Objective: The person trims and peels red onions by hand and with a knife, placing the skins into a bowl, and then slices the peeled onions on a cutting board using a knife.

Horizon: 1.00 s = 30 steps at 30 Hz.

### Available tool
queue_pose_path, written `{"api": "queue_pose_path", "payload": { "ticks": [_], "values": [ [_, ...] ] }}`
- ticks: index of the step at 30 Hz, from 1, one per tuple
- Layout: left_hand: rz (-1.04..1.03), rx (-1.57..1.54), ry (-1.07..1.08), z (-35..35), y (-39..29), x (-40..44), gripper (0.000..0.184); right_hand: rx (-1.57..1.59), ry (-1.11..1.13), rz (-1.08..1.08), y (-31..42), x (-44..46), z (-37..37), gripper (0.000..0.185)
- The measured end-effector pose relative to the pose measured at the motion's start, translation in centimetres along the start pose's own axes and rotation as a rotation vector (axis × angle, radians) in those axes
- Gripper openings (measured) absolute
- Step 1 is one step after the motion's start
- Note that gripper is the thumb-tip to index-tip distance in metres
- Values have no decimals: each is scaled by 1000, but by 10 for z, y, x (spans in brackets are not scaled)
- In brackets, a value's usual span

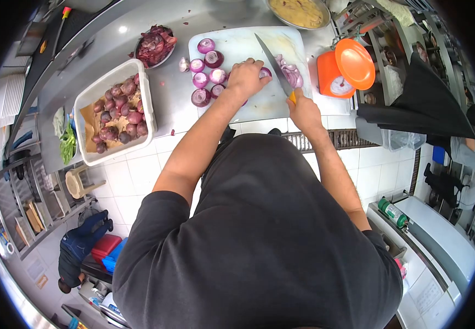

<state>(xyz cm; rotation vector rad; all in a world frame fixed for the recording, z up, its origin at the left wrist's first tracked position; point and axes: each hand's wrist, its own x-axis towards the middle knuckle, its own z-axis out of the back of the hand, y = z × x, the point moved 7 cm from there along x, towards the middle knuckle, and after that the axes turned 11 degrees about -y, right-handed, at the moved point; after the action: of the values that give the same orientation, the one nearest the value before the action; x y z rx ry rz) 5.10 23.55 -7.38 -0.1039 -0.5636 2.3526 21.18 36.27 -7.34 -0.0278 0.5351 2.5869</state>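
Observation:
On a white cutting board, my left hand rests with its fingers curled down against an onion piece. My right hand grips the yellow handle of a large knife, whose blade points up and to the left across the board. Sliced red onion lies just right of the blade. Left of my left hand stand several peeled purple onions, some with cut faces up. Part of the onion under my left fingers is hidden.
A white tub of unpeeled onions stands left, beside a bowl of onion skins and green leaves. An orange scale sits right of the board. A metal bowl of yellow food is behind. Another person is at lower left.

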Motion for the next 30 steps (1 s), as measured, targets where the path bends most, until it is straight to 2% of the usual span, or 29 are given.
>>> {"api": "queue_pose_path", "payload": {
  "ticks": [5,12,20,23,26,30],
  "values": [
    [-47,-35,-62,13,-1,-11,56,-28,0,63,34,-7,25,33],
    [-16,-76,-40,3,6,-10,50,-122,124,75,60,-17,32,30],
    [-19,-87,-23,0,14,-8,52,-32,86,57,57,7,-12,26],
    [-50,-68,-80,-1,10,-11,53,-25,66,34,49,25,-45,29],
    [-64,-37,-171,0,4,-15,54,31,69,15,38,28,-43,36],
    [-59,29,-86,-2,-4,-12,60,-9,68,86,23,36,-34,41]
  ]
}}
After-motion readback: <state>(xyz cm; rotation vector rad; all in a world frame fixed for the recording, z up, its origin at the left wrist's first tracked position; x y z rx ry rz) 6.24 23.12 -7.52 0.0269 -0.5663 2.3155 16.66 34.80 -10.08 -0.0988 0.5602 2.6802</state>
